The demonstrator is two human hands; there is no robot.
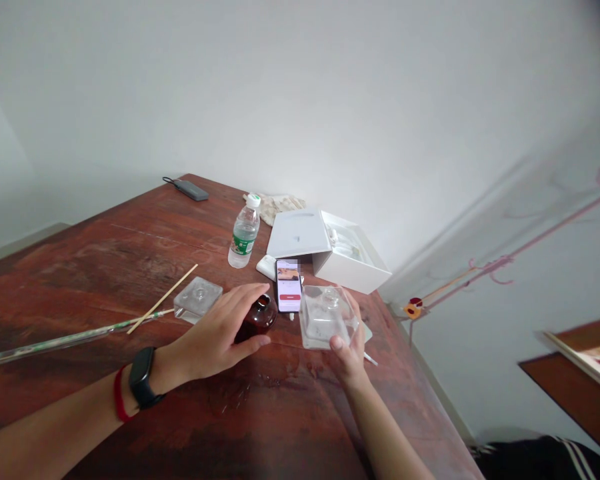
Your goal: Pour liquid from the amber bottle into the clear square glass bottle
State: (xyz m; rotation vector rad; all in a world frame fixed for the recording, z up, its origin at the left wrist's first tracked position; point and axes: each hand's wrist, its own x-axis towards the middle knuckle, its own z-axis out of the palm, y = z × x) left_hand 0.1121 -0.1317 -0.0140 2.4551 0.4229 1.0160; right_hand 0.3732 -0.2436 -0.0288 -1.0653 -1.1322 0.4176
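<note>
My left hand (pixel 223 330) curves around a small dark brown glass bottle (pixel 263 319), which has an open neck and stands on the table. The thumb and fingers lie on either side of it. In my right hand (pixel 351 353) is a clear square container (pixel 324 323), tilted and gripped at its right side with the thumb on its near edge. A similar clear square piece (pixel 199 297) lies left of my left hand. Between and beyond both hands, a phone (pixel 289 285) with a lit screen leans upright.
A water bottle (pixel 243 237) with a green label stands behind the hands. An opened white box (pixel 350 267) sits at the back right. A wooden stick (pixel 164 298) and a long wrapped rod (pixel 80 339) lie left. A grey device (pixel 190 189) rests near the far edge.
</note>
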